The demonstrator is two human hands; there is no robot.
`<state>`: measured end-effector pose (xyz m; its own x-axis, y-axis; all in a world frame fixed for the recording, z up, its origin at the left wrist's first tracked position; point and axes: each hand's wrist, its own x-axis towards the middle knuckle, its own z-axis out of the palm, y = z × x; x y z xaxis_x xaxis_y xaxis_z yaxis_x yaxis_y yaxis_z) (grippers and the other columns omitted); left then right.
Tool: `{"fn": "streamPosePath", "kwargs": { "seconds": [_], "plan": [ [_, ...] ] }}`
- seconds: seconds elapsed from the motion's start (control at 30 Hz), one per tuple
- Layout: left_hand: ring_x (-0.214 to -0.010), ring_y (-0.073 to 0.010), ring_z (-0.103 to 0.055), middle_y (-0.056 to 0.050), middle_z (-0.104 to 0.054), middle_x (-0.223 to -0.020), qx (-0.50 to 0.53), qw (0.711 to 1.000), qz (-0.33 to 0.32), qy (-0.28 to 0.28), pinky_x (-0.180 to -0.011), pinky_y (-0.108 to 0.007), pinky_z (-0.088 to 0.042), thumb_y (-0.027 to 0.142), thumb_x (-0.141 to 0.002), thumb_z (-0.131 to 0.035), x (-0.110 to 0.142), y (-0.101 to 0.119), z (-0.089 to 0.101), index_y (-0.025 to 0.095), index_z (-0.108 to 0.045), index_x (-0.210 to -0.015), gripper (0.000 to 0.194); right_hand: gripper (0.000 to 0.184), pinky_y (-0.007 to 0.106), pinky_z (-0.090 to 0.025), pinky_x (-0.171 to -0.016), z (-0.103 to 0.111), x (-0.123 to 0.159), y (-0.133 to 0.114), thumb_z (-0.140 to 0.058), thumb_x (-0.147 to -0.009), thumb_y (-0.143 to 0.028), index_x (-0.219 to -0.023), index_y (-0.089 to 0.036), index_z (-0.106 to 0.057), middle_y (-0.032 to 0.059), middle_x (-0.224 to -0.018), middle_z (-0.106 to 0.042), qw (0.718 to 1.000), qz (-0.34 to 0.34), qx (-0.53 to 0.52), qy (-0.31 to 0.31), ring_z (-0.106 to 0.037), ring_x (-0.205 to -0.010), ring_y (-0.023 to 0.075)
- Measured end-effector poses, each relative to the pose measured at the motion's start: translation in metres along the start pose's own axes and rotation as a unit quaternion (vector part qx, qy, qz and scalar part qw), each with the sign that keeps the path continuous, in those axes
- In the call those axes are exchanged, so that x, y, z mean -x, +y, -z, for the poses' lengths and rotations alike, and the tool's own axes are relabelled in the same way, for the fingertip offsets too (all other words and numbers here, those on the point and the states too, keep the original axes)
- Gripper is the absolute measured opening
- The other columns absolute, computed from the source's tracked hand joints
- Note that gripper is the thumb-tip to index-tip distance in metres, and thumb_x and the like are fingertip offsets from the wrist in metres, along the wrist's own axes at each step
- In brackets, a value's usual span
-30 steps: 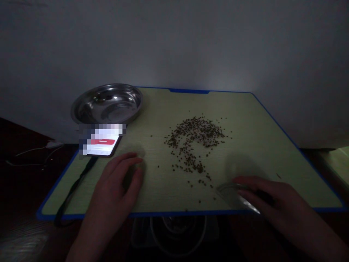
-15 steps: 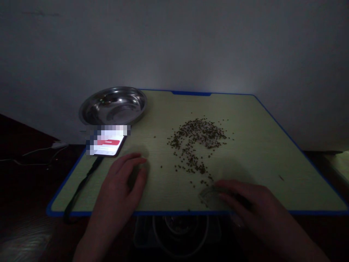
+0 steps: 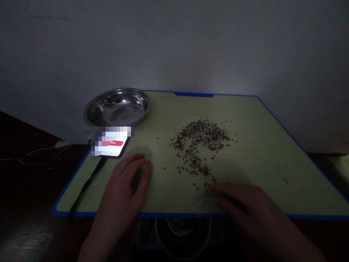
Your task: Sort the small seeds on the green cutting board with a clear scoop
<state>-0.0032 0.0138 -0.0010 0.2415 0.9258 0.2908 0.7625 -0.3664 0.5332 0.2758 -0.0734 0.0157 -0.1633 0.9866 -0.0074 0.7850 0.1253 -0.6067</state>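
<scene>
Nearest, below the table's blue-rimmed front edge and between the hands, a round metal bowl [image 3: 183, 251] sits in shadow. The person's right hand [image 3: 245, 203] pinches a clear, thin-edged, curved piece [image 3: 204, 198], its material hard to tell, low over the table [image 3: 272, 145]. The left hand [image 3: 125, 185] is half open, fingers curled, holding nothing. Ahead of and between the hands lie small, dark, roundish grains [image 3: 201, 134], scattered in a rough hook on the pale, faintly grained top. Just beyond the left hand is a phone [image 3: 116, 148] with a dark strap [image 3: 88, 185], its lit screen partly pixelated; a red bar shows, its writing unreadable. Farther off, a shiny, wide steel basin [image 3: 117, 107] stands before a plain grey wall [image 3: 174, 47].
</scene>
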Motion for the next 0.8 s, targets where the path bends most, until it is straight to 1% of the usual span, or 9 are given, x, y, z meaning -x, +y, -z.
{"fn": "streamPosePath", "kwargs": {
  "seconds": [0.13, 0.23, 0.3, 0.43, 0.57, 0.7, 0.8],
  "plan": [
    [-0.114, -0.0269, -0.059, -0.009, -0.062, -0.121, 0.001, 1.000, 0.000, 0.005, -0.100, -0.051, -0.048, 0.037, -0.093, -0.050, 0.000, -0.001, -0.001, 0.022, -0.063, -0.105, 0.024, 0.025, 0.038, -0.062, -0.080, 0.016, 0.007, 0.024, -0.055, -0.091, -0.033, -0.104, -0.029, -0.076, 0.0018, -0.103, -0.078, 0.998, -0.044, 0.016, 0.049, -0.075, -0.090, 0.0248],
    [-0.114, -0.0268, -0.059, -0.008, -0.062, -0.121, 0.000, 1.000, 0.001, 0.003, -0.100, -0.051, -0.048, 0.037, -0.093, -0.050, 0.001, -0.001, 0.000, 0.023, -0.063, -0.106, 0.023, 0.025, 0.041, -0.062, -0.080, 0.023, 0.007, 0.032, -0.056, -0.090, -0.036, -0.103, -0.028, -0.076, 0.0033, -0.101, -0.078, 0.995, -0.056, 0.023, 0.077, -0.075, -0.088, 0.0267],
    [-0.113, -0.0270, -0.060, -0.008, -0.062, -0.121, 0.001, 1.000, 0.000, 0.002, -0.100, -0.050, -0.048, 0.038, -0.093, -0.050, 0.001, 0.000, 0.000, 0.022, -0.063, -0.105, 0.024, 0.026, 0.042, -0.061, -0.082, 0.022, 0.004, 0.032, -0.055, -0.090, -0.036, -0.104, -0.028, -0.076, 0.0031, -0.103, -0.078, 0.995, -0.058, 0.027, 0.083, -0.075, -0.090, 0.0265],
    [-0.113, -0.0274, -0.060, -0.008, -0.062, -0.121, 0.004, 1.000, 0.001, 0.006, -0.100, -0.050, -0.048, 0.039, -0.092, -0.050, 0.001, 0.000, -0.001, 0.022, -0.063, -0.104, 0.024, 0.027, 0.040, -0.060, -0.086, 0.012, -0.006, 0.020, -0.052, -0.093, -0.033, -0.108, -0.027, -0.074, 0.0023, -0.107, -0.077, 0.997, -0.042, 0.029, 0.056, -0.074, -0.095, 0.0244],
    [-0.113, -0.0271, -0.060, -0.009, -0.062, -0.121, -0.001, 1.000, 0.002, 0.003, -0.100, -0.050, -0.048, 0.039, -0.093, -0.049, 0.001, 0.001, 0.000, 0.021, -0.063, -0.104, 0.025, 0.029, 0.039, -0.060, -0.085, 0.004, -0.014, 0.008, -0.050, -0.094, -0.029, -0.110, -0.025, -0.073, 0.0030, -0.108, -0.077, 0.999, -0.015, 0.028, 0.037, -0.074, -0.095, 0.0235],
    [-0.114, -0.0270, -0.059, -0.009, -0.062, -0.121, 0.002, 1.000, 0.009, -0.001, -0.100, -0.051, -0.048, 0.039, -0.093, -0.049, 0.001, 0.001, 0.000, 0.021, -0.063, -0.104, 0.025, 0.029, 0.039, -0.059, -0.085, 0.007, -0.017, 0.008, -0.050, -0.094, -0.030, -0.111, -0.024, -0.073, 0.0032, -0.108, -0.077, 0.998, -0.012, 0.039, 0.039, -0.074, -0.094, 0.0234],
    [-0.113, -0.0272, -0.059, -0.009, -0.062, -0.120, 0.001, 1.000, 0.001, 0.003, -0.100, -0.052, -0.048, 0.038, -0.093, -0.050, 0.001, 0.001, 0.000, 0.020, -0.064, -0.103, 0.025, 0.028, 0.038, -0.060, -0.083, 0.011, -0.019, 0.011, -0.051, -0.094, -0.031, -0.110, -0.024, -0.073, 0.0034, -0.107, -0.077, 0.998, -0.017, 0.051, 0.045, -0.074, -0.093, 0.0236]
  ]
}}
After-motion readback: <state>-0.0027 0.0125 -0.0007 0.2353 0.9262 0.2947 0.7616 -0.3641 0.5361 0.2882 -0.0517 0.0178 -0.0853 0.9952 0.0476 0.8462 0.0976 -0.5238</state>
